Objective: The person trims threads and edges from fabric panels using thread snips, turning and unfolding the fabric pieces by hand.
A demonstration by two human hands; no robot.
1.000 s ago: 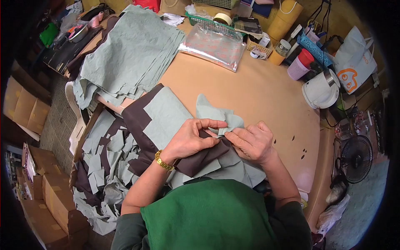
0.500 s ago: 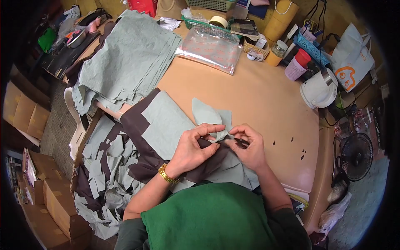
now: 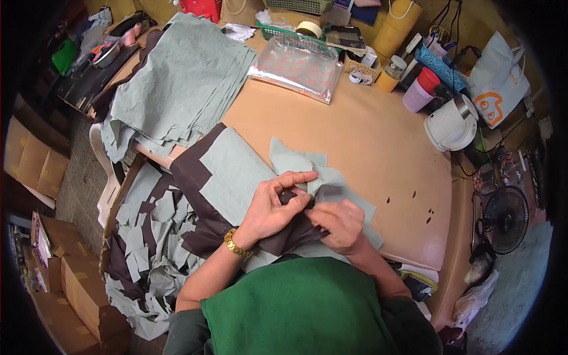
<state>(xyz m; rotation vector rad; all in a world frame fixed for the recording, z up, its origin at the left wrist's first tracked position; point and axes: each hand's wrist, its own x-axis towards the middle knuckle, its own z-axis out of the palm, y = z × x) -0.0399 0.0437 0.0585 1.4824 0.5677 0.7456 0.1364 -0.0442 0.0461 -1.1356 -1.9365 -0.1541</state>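
Note:
My left hand (image 3: 275,207), with a gold watch (image 3: 238,243) at the wrist, pinches the edge of a grey-green and dark brown fabric piece between thumb and fingers. Close on its right, my right hand (image 3: 340,223) is blurred by motion, fingers curled by the dark brown fabric (image 3: 287,236); whether it grips anything is unclear. Grey-green fabric (image 3: 290,158) sticks up beyond the fingers. Left of the hands lies a folded grey-green panel (image 3: 236,171) with a stepped dark brown border (image 3: 189,165).
A stack of grey-green sheets (image 3: 177,77) lies at the table's back left. Fabric scraps (image 3: 154,236) fill a box at the left. Behind are a clear plastic packet (image 3: 299,65) and baskets (image 3: 290,38); a white kettle (image 3: 452,124) and fan (image 3: 504,220) stand right.
My right hand has moved down and slightly left, and the dark tool it showed half a second ago is no longer distinct. My left hand keeps its pinch in nearly the same place.

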